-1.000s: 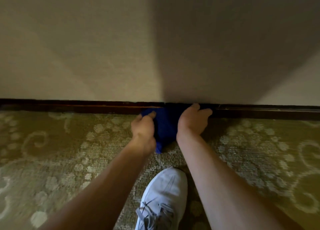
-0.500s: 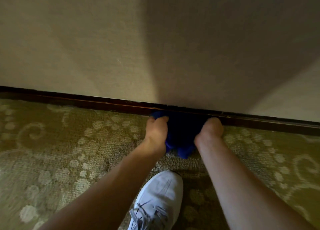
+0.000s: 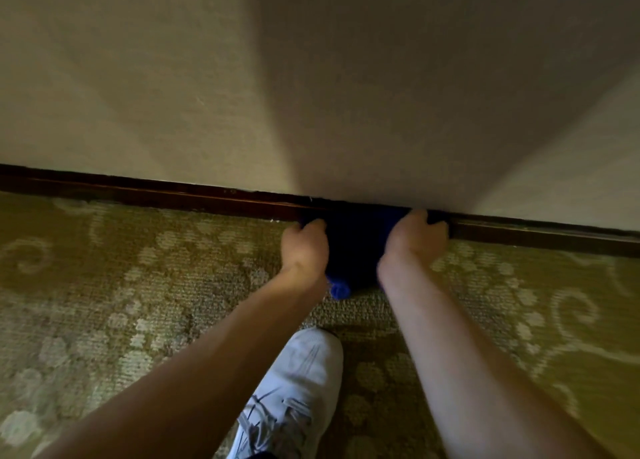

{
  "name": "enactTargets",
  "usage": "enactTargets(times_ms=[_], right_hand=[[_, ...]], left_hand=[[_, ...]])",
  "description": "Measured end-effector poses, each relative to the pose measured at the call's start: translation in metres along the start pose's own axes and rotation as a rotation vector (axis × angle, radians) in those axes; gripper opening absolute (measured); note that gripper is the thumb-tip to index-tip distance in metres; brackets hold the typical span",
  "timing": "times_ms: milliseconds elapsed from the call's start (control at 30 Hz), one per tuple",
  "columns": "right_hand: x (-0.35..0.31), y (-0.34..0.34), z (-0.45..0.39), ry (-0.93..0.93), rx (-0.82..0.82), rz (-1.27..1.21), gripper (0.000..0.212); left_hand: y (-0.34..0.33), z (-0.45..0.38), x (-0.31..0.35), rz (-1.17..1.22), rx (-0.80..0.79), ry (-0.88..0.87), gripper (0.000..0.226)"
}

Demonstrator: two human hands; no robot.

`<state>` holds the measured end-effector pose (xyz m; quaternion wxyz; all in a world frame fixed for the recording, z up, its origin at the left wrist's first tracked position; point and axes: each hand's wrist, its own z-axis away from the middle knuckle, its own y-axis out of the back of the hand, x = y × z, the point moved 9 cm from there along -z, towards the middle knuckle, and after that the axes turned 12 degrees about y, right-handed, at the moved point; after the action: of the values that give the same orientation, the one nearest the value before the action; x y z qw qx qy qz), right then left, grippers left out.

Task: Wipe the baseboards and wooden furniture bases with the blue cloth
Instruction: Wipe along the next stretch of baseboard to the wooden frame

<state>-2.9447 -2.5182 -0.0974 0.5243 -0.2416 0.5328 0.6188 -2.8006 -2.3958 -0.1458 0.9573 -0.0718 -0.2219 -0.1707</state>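
A dark wooden baseboard (image 3: 145, 192) runs along the foot of a beige wall, sloping down to the right. The blue cloth (image 3: 353, 247) is bunched against it in deep shadow, a lighter blue corner hanging onto the carpet. My left hand (image 3: 304, 247) grips the cloth's left side with curled fingers. My right hand (image 3: 415, 238) grips its right side, fingertips up on the baseboard's top edge.
Patterned olive and cream carpet (image 3: 138, 285) covers the floor. My white sneaker (image 3: 294, 389) stands between my forearms, just behind the cloth. The wall (image 3: 311, 95) rises straight ahead, partly in my shadow.
Both hands and the cloth have slid to the right along the baseboard, and my hands have spread wider apart on the cloth.
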Motion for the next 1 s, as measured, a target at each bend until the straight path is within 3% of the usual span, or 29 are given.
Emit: enactTargets(times_ms=[67, 133, 200, 267, 333, 433, 567, 700, 767, 900, 1000], right_hand=[[0.006, -0.039, 0.029, -0.001, -0.22, -0.103, 0.031], [0.013, -0.074, 0.062, -0.096, -0.503, -0.226, 0.029], [0.016, -0.084, 0.067, -0.161, -0.593, -0.236, 0.028], [0.013, -0.072, 0.048, -0.171, -0.477, -0.252, 0.024], [0.013, -0.048, 0.021, -0.159, -0.252, -0.207, 0.029], [0.007, -0.019, 0.008, -0.086, -0.041, -0.068, 0.04], [0.007, -0.065, 0.055, -0.07, -0.221, -0.131, 0.03], [0.013, -0.09, 0.08, -0.196, -0.475, -0.268, 0.019], [0.016, -0.076, 0.064, -0.229, -0.422, -0.292, 0.032], [0.015, -0.032, 0.013, -0.233, -0.159, -0.317, 0.042], [0.014, -0.017, 0.005, -0.184, -0.124, -0.318, 0.045]], left_hand=[[0.041, -0.007, 0.011, 0.108, 0.185, -0.062, 0.033], [0.074, -0.012, 0.022, 0.205, 0.268, -0.121, 0.04], [0.081, -0.018, 0.028, 0.234, 0.269, -0.119, 0.043], [0.061, -0.023, 0.028, 0.2, 0.167, -0.076, 0.039], [0.037, -0.018, 0.021, 0.112, 0.042, -0.021, 0.034], [0.021, -0.004, 0.017, 0.006, -0.058, -0.1, 0.021], [0.07, 0.007, 0.055, 0.23, 0.134, -0.285, 0.013], [0.096, 0.008, 0.079, 0.258, 0.236, -0.327, 0.009], [0.082, 0.007, 0.07, 0.258, 0.214, -0.279, 0.008], [0.026, 0.006, 0.035, 0.181, 0.105, -0.172, 0.013], [0.011, 0.011, 0.026, 0.069, 0.078, -0.136, 0.012]])
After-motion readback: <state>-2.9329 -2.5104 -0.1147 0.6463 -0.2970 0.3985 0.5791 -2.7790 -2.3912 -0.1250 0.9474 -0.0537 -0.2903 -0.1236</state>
